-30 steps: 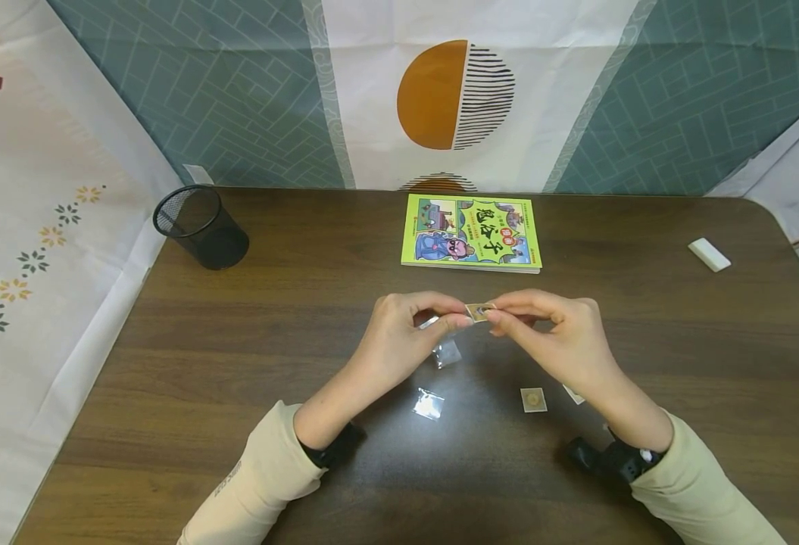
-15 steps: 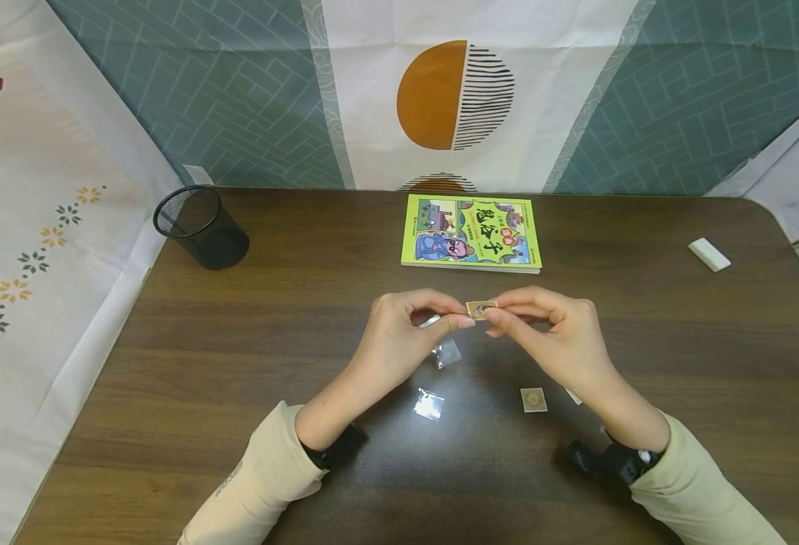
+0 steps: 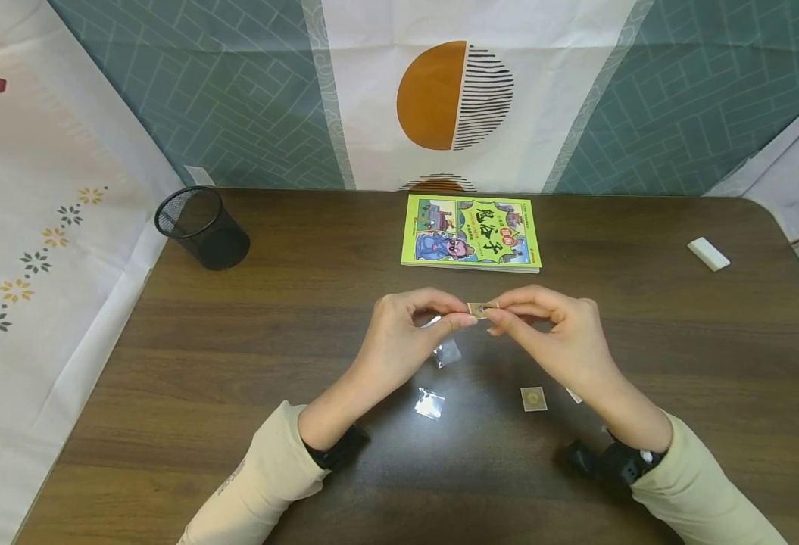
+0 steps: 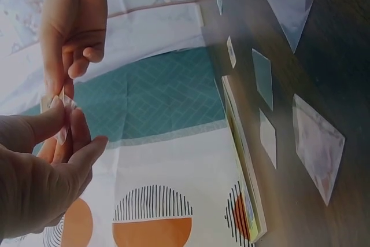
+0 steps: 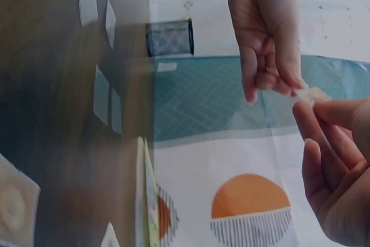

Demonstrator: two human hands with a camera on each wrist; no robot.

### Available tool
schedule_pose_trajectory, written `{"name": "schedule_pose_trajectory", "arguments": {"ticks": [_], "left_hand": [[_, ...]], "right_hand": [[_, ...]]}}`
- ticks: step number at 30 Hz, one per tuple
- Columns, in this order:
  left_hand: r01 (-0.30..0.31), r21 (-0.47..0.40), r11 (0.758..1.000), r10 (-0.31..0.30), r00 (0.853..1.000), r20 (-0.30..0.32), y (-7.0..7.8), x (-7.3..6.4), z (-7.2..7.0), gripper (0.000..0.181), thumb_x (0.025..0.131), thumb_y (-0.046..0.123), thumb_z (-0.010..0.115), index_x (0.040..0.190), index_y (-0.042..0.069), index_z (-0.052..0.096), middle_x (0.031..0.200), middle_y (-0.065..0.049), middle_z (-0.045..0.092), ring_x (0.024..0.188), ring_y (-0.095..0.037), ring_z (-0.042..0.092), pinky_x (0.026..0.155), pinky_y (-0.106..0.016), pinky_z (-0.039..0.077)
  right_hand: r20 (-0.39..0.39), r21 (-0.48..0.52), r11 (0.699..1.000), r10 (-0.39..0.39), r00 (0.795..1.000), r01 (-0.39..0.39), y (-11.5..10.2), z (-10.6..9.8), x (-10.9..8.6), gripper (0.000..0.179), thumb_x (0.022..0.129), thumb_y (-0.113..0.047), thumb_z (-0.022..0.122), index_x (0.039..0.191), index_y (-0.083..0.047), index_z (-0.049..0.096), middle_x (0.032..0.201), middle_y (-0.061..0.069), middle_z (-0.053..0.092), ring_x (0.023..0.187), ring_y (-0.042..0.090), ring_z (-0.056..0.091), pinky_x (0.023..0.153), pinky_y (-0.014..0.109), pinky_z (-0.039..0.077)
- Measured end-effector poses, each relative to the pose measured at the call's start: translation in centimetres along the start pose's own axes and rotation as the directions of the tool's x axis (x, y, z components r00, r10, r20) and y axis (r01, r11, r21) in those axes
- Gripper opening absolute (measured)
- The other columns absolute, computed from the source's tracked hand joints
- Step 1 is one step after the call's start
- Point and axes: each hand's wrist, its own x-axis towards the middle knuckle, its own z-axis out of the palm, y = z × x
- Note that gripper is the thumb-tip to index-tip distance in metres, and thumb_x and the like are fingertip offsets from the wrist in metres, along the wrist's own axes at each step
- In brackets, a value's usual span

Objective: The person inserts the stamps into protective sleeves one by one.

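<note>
Both hands meet over the middle of the table, in front of the book. Thumb and fingers of my right hand (image 3: 563,329) pinch the right end of a small square card (image 3: 478,310) with a tan face and pale border. My left hand (image 3: 402,333) pinches at its left end, its fingertips also on a small clear plastic sleeve (image 4: 65,125) seen in the left wrist view. Fingertips hide much of both. Below the hands lie a similar card (image 3: 533,399) with a round motif, another card (image 3: 574,396) partly behind my right wrist, and clear sleeves (image 3: 429,403).
A green-yellow comic-style book (image 3: 472,233) lies at the table's back edge. To the back left stands a black mesh pen holder (image 3: 204,231). One white block (image 3: 709,254) lies at the right. A patterned cloth (image 3: 249,98) hangs behind the table.
Both hands stay almost in place. The card between them has tilted slightly, showing a narrower face, and the left fingertips have shifted a touch to the right.
</note>
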Motion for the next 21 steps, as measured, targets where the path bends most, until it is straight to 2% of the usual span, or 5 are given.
{"name": "schedule_pose_trajectory", "arguments": {"ticks": [9,21], "left_hand": [[-0.013,0.012,1.000,0.013,0.999,0.048,-0.06,0.03,-0.28,0.010,0.077,0.011,0.076,0.086,0.006,0.073,0.080,-0.001,0.071,0.073,-0.004,0.063,0.073,-0.020,0.052],[0.030,-0.006,1.000,-0.029,0.999,0.028,0.09,-0.14,-0.17,0.012,0.072,0.012,0.080,0.082,0.008,0.073,0.077,0.003,0.071,0.073,-0.002,0.065,0.076,-0.020,0.052]], "right_hand": [[0.038,-0.041,0.998,-0.043,0.998,0.045,0.03,-0.45,0.17,0.022,0.071,0.002,0.077,0.090,-0.009,0.072,0.076,-0.001,0.072,0.069,-0.003,0.065,0.050,0.016,0.045],[0.029,-0.065,0.998,-0.025,0.999,0.026,0.00,-0.19,-0.02,0.021,0.071,0.001,0.078,0.089,-0.009,0.072,0.076,-0.003,0.072,0.068,-0.003,0.064,0.050,0.016,0.045]]}}
